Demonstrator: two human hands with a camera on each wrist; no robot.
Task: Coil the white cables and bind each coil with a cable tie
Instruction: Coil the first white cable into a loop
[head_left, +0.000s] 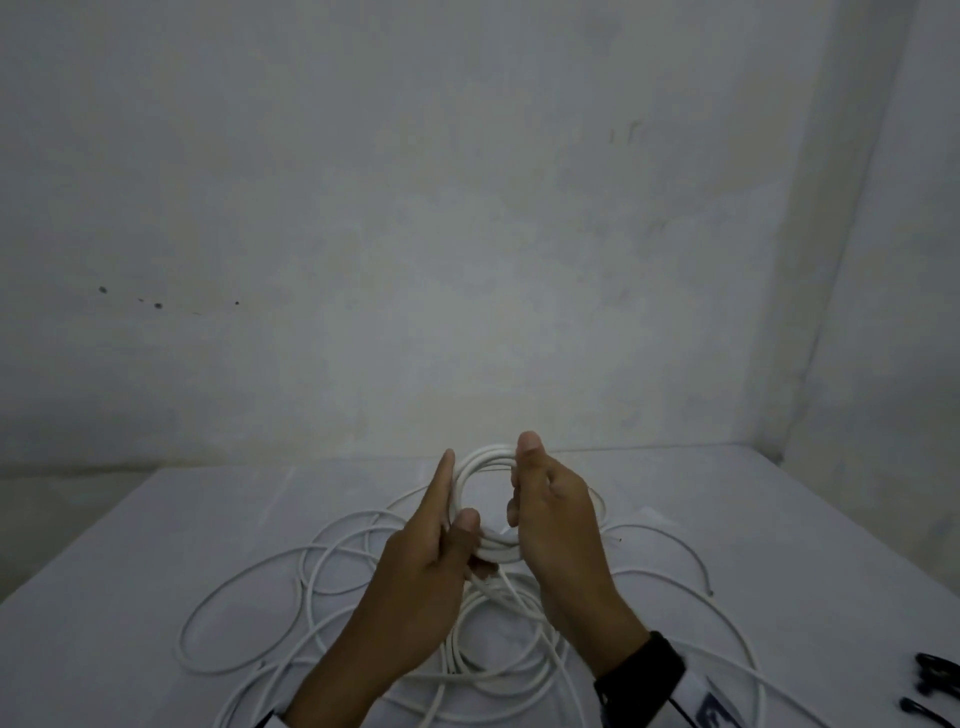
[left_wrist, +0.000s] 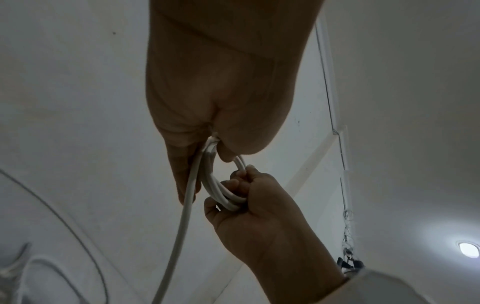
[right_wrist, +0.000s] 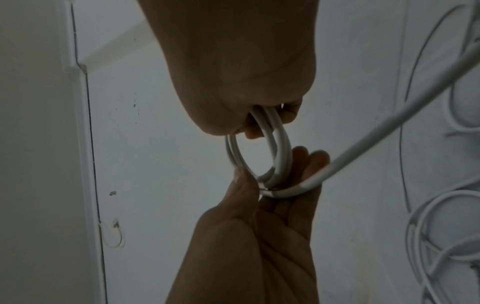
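Note:
A small coil of white cable (head_left: 480, 460) is held up over the table between both hands. My left hand (head_left: 453, 512) pinches the coil's near-left side, thumb on top and index finger lying straight along the loop. On the right side my right hand (head_left: 523, 480) has its fingers curled round the loops, thumb pointing up. The left wrist view shows the coil (left_wrist: 217, 186) running from the left hand (left_wrist: 207, 144) into the right fist (left_wrist: 249, 195). From the coil (right_wrist: 281, 144) a free strand (right_wrist: 389, 115) trails off to the loose cable (head_left: 311, 571) on the table.
Loose white cable loops sprawl over the white table (head_left: 130, 561) under and around my hands. Several black cable ties (head_left: 935, 675) lie near the front right edge. A bare wall stands close behind the table, with a corner at the right.

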